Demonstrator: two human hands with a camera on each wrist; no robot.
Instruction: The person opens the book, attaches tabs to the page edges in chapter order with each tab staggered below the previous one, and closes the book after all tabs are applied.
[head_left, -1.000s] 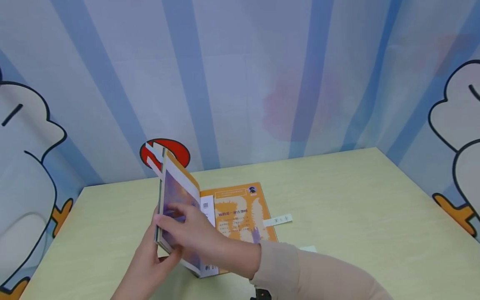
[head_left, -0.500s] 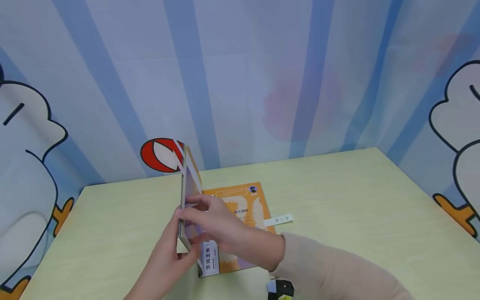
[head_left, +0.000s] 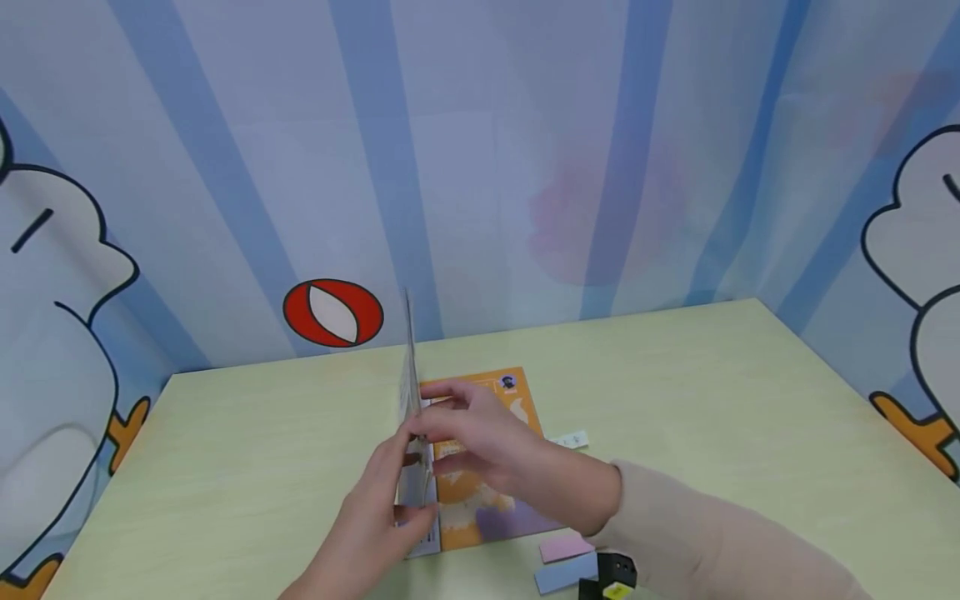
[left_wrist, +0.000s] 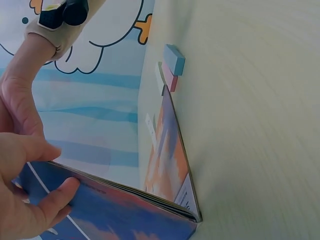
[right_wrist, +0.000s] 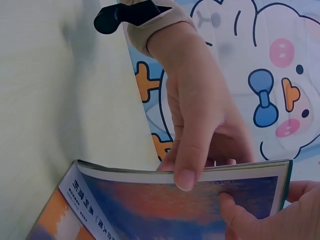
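Observation:
An open book (head_left: 468,508) lies on the table, its orange page flat on the right. The left part stands nearly upright, seen edge-on in the head view. My left hand (head_left: 375,492) grips that upright part, fingers on the blue-and-pink outer face (left_wrist: 115,205) in the left wrist view, thumb on the inner side. My right hand (head_left: 487,429) pinches its far edge; in the right wrist view a fingertip presses the picture page (right_wrist: 150,200). A white paper tab (head_left: 572,439) with handwriting sticks out from the book's right side.
Pink (head_left: 566,547) and blue (head_left: 566,573) pads lie on the table at the front right, partly beside the right wrist's black camera (head_left: 611,575). A pale strip (left_wrist: 160,77) lies by them. A striped cloth backdrop (head_left: 495,167) rises behind the table.
The book's left part has swung from leaning left to nearly upright, both hands moving right with it. The pink and blue pads have come into sight as the right arm shifted.

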